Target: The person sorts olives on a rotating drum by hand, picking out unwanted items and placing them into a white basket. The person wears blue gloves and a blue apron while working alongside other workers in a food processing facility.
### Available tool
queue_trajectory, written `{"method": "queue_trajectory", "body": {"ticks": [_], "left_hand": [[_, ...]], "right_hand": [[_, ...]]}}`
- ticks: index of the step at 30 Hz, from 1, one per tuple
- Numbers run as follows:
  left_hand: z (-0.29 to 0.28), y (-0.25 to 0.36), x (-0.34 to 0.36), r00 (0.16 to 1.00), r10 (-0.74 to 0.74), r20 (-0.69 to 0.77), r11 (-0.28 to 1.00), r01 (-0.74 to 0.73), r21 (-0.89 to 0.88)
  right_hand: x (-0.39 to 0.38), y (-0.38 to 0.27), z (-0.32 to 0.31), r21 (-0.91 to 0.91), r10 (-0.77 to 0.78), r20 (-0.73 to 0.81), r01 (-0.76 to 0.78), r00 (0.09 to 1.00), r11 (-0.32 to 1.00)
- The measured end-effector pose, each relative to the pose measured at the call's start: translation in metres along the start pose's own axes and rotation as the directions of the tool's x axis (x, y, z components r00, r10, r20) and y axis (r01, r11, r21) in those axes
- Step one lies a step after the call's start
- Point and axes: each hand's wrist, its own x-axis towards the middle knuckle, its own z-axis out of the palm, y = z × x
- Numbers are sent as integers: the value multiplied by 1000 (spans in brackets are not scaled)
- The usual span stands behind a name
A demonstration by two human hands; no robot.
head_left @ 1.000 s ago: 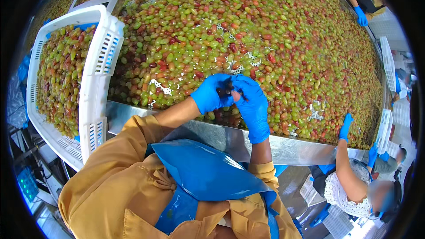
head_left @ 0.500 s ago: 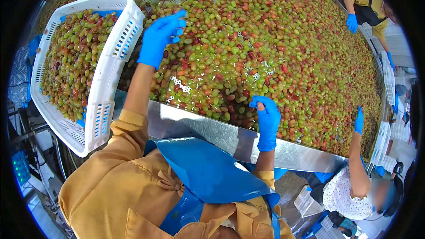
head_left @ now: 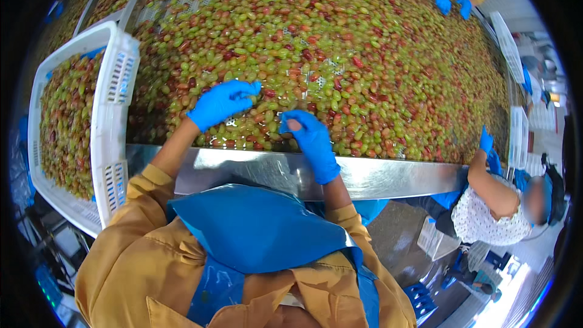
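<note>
Loose green and red grapes (head_left: 388, 85) cover a wide metal sorting table. My left hand (head_left: 223, 105), in a blue glove, reaches over the grapes near the table's front edge. Its fingers stretch to the right, and the thumb stays apart from them; I see nothing held. Close by on the right, my right hand (head_left: 311, 146) hovers just above the grapes inside the metal rim (head_left: 376, 177). Its gloved fingers curl toward the thumb, whose bare tip pokes out of the glove. Whatever may be between them is hidden.
A white plastic crate (head_left: 109, 121) heaped with grapes stands at my left, against the table. One co-worker's gloved hands (head_left: 452, 3) show at the far right corner. Another person in a dotted white top (head_left: 489, 212) reaches in from the right. White crates (head_left: 518, 136) line the right side.
My left hand has come nearer to me and lower over the grapes. The right hand has shifted toward it, narrowing the gap. The whole view has turned, so the crate sits farther left.
</note>
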Motion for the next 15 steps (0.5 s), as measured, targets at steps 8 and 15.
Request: {"method": "queue_trajectory", "body": {"ticks": [8,15], "left_hand": [[41,20,-13,964,-32,265,991,-4,135],[33,27,-8,940,-136,313,968,193,-158]], "right_hand": [[-9,18,19,-93,0,139,13,990,996],[-12,1,30,551,196,124,-232,973,801]]}}
